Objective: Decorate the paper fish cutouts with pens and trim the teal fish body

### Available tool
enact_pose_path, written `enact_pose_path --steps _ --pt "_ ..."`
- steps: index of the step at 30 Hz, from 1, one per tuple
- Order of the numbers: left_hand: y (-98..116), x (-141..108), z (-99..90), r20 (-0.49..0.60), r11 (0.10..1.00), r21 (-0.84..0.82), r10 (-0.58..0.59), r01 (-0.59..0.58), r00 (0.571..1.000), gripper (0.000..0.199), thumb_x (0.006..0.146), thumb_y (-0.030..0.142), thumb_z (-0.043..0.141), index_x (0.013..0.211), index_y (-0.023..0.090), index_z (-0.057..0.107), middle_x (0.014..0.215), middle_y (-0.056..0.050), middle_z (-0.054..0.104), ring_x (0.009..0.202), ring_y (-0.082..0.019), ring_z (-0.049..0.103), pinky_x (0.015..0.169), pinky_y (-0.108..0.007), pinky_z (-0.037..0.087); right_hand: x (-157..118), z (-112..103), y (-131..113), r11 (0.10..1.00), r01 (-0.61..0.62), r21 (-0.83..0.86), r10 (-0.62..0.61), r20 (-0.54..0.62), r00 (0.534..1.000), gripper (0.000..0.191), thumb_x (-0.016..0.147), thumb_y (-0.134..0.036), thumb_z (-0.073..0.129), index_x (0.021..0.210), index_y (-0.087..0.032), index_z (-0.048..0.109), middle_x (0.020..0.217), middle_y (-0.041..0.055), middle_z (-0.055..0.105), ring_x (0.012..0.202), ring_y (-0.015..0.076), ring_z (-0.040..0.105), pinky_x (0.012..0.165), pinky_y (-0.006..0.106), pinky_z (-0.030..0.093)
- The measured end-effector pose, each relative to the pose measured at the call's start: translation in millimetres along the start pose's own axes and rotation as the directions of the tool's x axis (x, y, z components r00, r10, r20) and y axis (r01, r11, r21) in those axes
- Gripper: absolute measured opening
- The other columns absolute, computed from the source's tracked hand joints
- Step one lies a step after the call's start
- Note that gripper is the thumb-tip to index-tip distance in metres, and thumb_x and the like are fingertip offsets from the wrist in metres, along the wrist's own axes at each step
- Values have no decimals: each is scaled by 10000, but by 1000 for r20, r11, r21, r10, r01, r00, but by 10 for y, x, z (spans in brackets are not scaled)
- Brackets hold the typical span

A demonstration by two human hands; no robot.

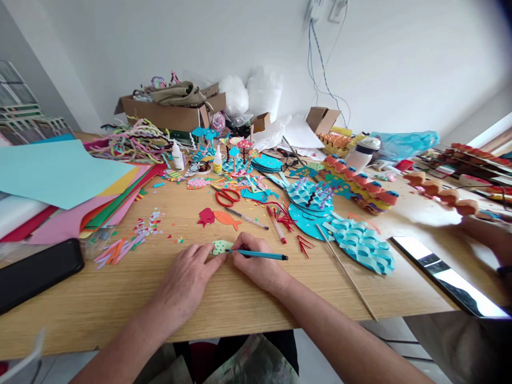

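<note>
A small pale green paper cutout (220,247) with dark dots lies on the wooden table in front of me. My left hand (194,268) presses its fingers on the cutout's left and lower edge, pinning it flat. In my right hand (258,261) is a blue felt-tip pen (266,255), its dark tip at the cutout's right end. Just beyond are an orange paper fish (226,219) and a dark red paper cutout (206,216). Red-handled scissors (228,198) and a clear pen (255,219) lie farther back.
Coloured paper sheets (60,170) and a black phone (38,274) lie left. Blue paper-loop pieces (362,242), a wooden stick (348,274) and a tablet (448,277) lie right. Glue bottles (177,156) stand behind. Another person's hand (486,234) is at far right.
</note>
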State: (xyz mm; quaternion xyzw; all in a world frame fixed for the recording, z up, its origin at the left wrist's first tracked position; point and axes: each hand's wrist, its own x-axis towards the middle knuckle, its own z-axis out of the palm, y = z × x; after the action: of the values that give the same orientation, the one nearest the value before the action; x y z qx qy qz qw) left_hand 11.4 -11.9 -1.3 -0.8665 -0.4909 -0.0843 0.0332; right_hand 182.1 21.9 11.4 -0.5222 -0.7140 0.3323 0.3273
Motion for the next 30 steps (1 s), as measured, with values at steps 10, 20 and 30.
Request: enact_pose_path --steps 10,20,30 --pt "-3 -2 30 -10 1000 6 -6 6 1000 436 871 74 381 1213 289 546 1137 -76 570 976 -222 507 852 -382 443 -4 -8 -3 1000 12 -3 -12 11 1000 126 650 -65 507 605 -181 493 527 -56 481 487 76 415 484 188 321" --pt "-9 -10 49 -28 1000 -9 -9 9 1000 437 875 84 370 1216 296 541 1147 -71 568 987 -216 506 861 -390 446 -6 -3 24 1000 16 -6 -16 -3 1000 125 653 -68 504 607 -184 492 530 -53 490 485 80 419 472 188 310" --pt "0 1 24 -4 1000 -18 -20 20 1000 431 872 79 394 1215 292 546 1152 -82 569 996 -227 509 859 -393 449 -6 3 7 1000 11 1 -11 1 1000 129 651 -60 501 611 -182 494 532 -50 494 488 81 422 471 188 308"
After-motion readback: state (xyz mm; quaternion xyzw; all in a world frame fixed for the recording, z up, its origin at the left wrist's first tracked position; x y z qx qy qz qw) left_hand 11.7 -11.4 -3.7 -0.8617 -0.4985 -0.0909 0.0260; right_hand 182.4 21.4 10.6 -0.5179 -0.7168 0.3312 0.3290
